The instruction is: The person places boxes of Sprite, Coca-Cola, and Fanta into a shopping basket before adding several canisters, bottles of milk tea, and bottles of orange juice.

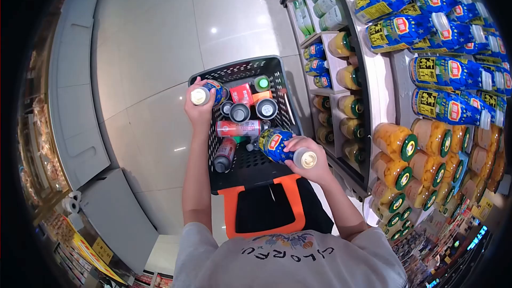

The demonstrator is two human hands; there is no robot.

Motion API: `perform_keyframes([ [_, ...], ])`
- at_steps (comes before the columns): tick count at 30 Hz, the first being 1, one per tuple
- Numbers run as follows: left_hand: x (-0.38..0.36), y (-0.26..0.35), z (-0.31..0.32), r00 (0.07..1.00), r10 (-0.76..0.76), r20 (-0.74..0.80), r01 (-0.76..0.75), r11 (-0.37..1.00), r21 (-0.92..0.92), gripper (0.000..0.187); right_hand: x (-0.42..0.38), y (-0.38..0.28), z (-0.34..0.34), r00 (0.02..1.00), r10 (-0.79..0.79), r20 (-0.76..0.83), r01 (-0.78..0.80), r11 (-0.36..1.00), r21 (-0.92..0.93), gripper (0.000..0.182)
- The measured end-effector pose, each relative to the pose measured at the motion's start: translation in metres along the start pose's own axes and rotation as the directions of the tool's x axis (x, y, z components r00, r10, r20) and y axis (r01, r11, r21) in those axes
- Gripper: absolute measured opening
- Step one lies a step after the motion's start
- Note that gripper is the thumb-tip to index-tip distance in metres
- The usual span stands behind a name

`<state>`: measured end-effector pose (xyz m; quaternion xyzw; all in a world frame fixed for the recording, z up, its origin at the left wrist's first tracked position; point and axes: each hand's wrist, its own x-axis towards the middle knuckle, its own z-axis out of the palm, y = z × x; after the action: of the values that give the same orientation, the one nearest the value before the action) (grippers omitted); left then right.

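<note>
My left hand (pixel 197 116) is closed around the neck of a blue bottle (pixel 214 86) with a pale cap, over the left wall of a black shopping basket (pixel 218 181). My right hand (pixel 316 166) grips a second blue bottle (pixel 274 145), tilted over the basket's near right part, its pale cap toward me. Inside the basket lie a red bottle (pixel 238 128) and another reddish bottle (pixel 224 153) with a grey cap. Several dark-capped containers, a red box (pixel 241 94) and a green-capped item (pixel 261 83) fill the far part.
The basket's orange handle (pixel 230 210) is nearest my body. To the right, shelves hold blue bottles (pixel 437 72) and jars of yellow fruit (pixel 396 141). Grey cabinets (pixel 80 96) line the left side. Pale tiled floor (pixel 149 37) lies between.
</note>
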<state>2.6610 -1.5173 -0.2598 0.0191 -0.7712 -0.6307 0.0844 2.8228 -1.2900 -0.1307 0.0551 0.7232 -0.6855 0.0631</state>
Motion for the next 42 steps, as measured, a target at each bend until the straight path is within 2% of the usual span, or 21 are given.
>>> perform_keyframes([
  [3, -0.005, -0.043, 0.008, 0.999, -0.011, 0.037, 0.007, 0.993, 0.116, 0.031, 0.007, 0.028, 0.009, 0.997, -0.031, 0.069, 0.042, 0.985, -0.165, 0.032],
  [7, -0.011, -0.073, 0.022, 0.992, -0.126, 0.01, 0.125, 0.986, 0.113, 0.032, 0.008, 0.085, 0.018, 0.997, 0.007, 0.079, 0.017, 0.955, -0.296, 0.035],
  [11, -0.014, -0.092, 0.027, 0.996, -0.05, 0.071, 0.019, 0.922, 0.387, 0.04, 0.004, 0.121, 0.013, 0.99, 0.034, 0.137, 0.024, 0.916, -0.401, 0.032],
  [15, -0.023, -0.108, 0.034, 0.984, -0.168, 0.056, 0.133, 0.91, 0.393, 0.043, -0.007, 0.15, 0.007, 0.991, 0.074, 0.112, -0.014, 0.888, -0.46, 0.034],
  [17, -0.022, -0.114, 0.037, 0.987, -0.125, 0.1, 0.076, 0.917, 0.391, 0.043, -0.012, 0.161, 0.005, 0.994, 0.098, 0.041, -0.069, 0.89, -0.45, 0.036],
  [19, -0.015, -0.106, 0.042, 0.982, -0.123, 0.14, 0.058, 0.915, 0.399, 0.043, -0.013, 0.163, 0.001, 0.994, 0.107, -0.002, -0.095, 0.877, -0.47, 0.037],
  [20, -0.013, -0.102, 0.045, 0.971, -0.194, 0.139, 0.118, 0.896, 0.427, 0.043, -0.016, 0.164, 0.0, 0.994, 0.111, -0.008, -0.1, 0.864, -0.493, 0.037],
  [22, -0.012, -0.103, 0.046, 0.97, -0.207, 0.132, 0.135, 0.898, 0.418, 0.042, -0.021, 0.164, 0.0, 0.996, 0.068, -0.055, -0.086, 0.845, -0.527, 0.037],
  [23, -0.011, -0.107, 0.049, 0.969, -0.212, 0.126, 0.143, 0.901, 0.41, 0.042, -0.023, 0.164, 0.0, 0.995, 0.094, -0.017, -0.087, 0.823, -0.562, 0.038],
  [24, -0.01, -0.105, 0.051, 0.979, -0.144, 0.142, 0.084, 0.927, 0.364, 0.04, -0.025, 0.163, 0.003, 0.993, 0.115, -0.025, -0.108, 0.814, -0.57, 0.037],
  [27, -0.009, -0.102, 0.058, 0.965, -0.203, 0.167, 0.135, 0.928, 0.347, 0.039, -0.04, 0.171, 0.013, 0.975, 0.202, -0.092, -0.217, 0.782, -0.584, 0.037],
  [28, -0.007, -0.1, 0.061, 0.97, -0.192, 0.151, 0.124, 0.919, 0.376, 0.034, -0.043, 0.175, 0.015, 0.966, 0.228, -0.121, -0.254, 0.768, -0.588, 0.037],
  [31, 0.016, -0.103, 0.069, 0.97, -0.131, 0.205, 0.031, 0.902, 0.43, 0.032, -0.051, 0.178, 0.016, 0.971, 0.172, -0.168, -0.239, 0.779, -0.579, 0.037],
  [32, 0.02, -0.104, 0.07, 0.96, -0.094, 0.265, -0.039, 0.888, 0.458, 0.03, -0.052, 0.179, 0.016, 0.965, 0.195, -0.178, -0.262, 0.784, -0.563, 0.038],
  [33, 0.025, -0.106, 0.07, 0.963, -0.054, 0.264, -0.084, 0.869, 0.487, 0.031, -0.05, 0.175, 0.016, 0.958, 0.221, -0.183, -0.286, 0.787, -0.546, 0.038],
  [37, 0.033, -0.103, 0.069, 0.932, -0.168, 0.32, -0.047, 0.822, 0.567, 0.036, -0.039, 0.155, 0.017, 0.937, 0.263, -0.229, -0.348, 0.732, -0.586, 0.037],
  [38, 0.032, -0.099, 0.067, 0.921, -0.198, 0.335, -0.039, 0.81, 0.586, 0.038, -0.039, 0.158, 0.017, 0.936, 0.253, -0.243, -0.35, 0.721, -0.598, 0.039],
  [41, 0.031, -0.102, 0.065, 0.917, -0.165, 0.364, -0.092, 0.799, 0.594, 0.04, -0.039, 0.159, 0.017, 0.941, 0.179, -0.287, -0.324, 0.718, -0.616, 0.042],
  [42, 0.033, -0.105, 0.065, 0.898, -0.214, 0.385, -0.069, 0.795, 0.603, 0.049, -0.037, 0.156, 0.017, 0.948, 0.137, -0.289, -0.298, 0.707, -0.641, 0.042],
])
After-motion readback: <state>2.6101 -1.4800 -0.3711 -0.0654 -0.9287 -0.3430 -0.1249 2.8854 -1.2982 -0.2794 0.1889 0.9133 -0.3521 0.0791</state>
